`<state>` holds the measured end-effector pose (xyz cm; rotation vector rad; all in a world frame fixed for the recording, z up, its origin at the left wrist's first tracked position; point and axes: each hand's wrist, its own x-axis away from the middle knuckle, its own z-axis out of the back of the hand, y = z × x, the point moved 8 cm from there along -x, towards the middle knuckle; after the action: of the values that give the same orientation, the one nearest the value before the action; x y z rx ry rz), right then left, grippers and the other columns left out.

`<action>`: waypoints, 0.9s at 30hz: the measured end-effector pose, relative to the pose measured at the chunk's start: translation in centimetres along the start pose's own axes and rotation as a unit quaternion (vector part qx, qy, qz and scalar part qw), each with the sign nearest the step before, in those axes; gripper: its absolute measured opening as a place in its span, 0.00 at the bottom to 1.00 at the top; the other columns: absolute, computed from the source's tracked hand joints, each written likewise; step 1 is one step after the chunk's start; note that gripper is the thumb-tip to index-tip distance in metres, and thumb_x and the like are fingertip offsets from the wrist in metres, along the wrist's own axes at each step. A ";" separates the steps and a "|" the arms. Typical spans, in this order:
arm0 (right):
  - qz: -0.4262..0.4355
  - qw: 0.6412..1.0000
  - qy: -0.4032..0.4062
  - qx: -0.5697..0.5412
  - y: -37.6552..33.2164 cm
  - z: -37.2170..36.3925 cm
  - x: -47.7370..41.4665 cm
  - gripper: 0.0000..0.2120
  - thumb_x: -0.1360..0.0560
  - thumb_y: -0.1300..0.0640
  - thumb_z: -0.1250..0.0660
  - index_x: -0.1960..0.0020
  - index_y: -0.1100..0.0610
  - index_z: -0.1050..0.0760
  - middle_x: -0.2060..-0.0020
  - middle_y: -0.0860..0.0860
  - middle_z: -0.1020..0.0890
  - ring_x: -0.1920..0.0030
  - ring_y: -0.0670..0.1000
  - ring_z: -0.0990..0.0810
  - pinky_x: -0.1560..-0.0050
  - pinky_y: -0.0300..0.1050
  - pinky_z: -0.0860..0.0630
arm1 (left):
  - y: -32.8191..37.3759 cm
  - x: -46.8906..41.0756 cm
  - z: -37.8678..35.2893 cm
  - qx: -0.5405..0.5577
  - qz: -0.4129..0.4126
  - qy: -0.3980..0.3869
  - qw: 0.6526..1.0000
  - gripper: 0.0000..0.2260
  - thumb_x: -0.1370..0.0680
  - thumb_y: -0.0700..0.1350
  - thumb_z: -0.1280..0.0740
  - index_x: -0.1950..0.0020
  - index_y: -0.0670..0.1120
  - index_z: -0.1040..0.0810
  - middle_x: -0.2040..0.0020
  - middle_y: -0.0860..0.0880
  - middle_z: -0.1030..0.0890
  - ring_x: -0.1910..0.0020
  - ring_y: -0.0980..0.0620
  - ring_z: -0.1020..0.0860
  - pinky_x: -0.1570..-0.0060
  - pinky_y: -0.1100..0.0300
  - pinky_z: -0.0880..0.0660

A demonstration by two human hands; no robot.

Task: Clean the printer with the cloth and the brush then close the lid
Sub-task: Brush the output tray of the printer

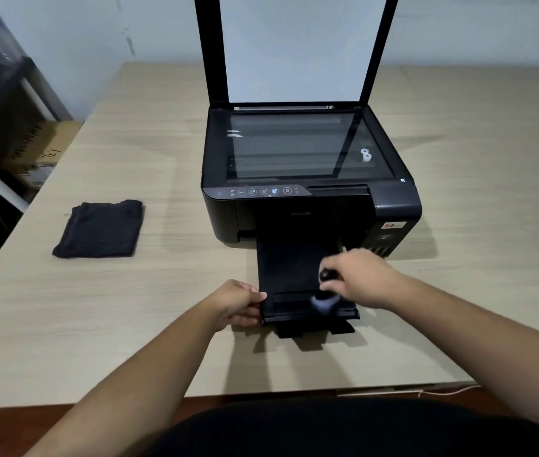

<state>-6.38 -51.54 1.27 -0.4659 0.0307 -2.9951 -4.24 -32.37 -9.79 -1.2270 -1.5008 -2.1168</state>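
A black printer (393, 206) stands on the wooden table (129, 324) with its scanner lid (298, 47) raised upright and the glass (294, 146) bare. Its output tray (288, 268) is pulled out toward me. My right hand (360, 278) grips a brush (326, 303) with a black handle; the blurred bristles touch the tray's front end. My left hand (238, 303) holds the tray's left front corner. A folded dark cloth (101, 229) lies flat on the table, left of the printer, apart from both hands.
Dark shelving with boxes (7, 133) stands off the table's left edge. A white wall is behind the printer. A white cable (443, 390) runs under the table's front edge at the right.
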 end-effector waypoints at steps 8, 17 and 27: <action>0.060 0.994 0.019 -0.091 -5.0 1.5 -0.8 0.10 0.27 0.47 0.34 0.50 0.50 0.22 0.52 0.51 0.16 0.48 0.55 0.20 0.49 0.46 0.27 | 0.0 0.1 -0.2 0.018 -0.004 -0.012 1.000 0.07 0.22 0.38 0.35 0.60 0.43 0.25 0.74 0.49 0.23 0.77 0.55 0.24 0.58 0.53 0.21; 0.055 0.985 -0.010 -0.166 -5.2 0.8 -1.9 0.09 0.28 0.49 0.33 0.52 0.52 0.21 0.54 0.52 0.17 0.50 0.54 0.20 0.51 0.44 0.26 | 0.0 0.5 -0.1 0.028 -0.018 -0.022 0.999 0.10 0.21 0.36 0.38 0.61 0.43 0.26 0.81 0.53 0.26 0.82 0.59 0.28 0.69 0.63 0.23; -0.002 0.998 -0.053 0.017 -4.0 0.8 -1.5 0.11 0.27 0.50 0.37 0.49 0.54 0.23 0.49 0.56 0.19 0.49 0.59 0.21 0.50 0.48 0.24 | -0.4 0.8 -0.2 0.030 -0.012 -0.031 0.999 0.06 0.22 0.36 0.35 0.59 0.43 0.24 0.79 0.53 0.24 0.80 0.58 0.26 0.61 0.59 0.22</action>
<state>-5.08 -47.43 1.76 -0.6220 -0.0310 -2.9648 -5.08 -32.16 -9.50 -1.2714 -1.6008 -2.0497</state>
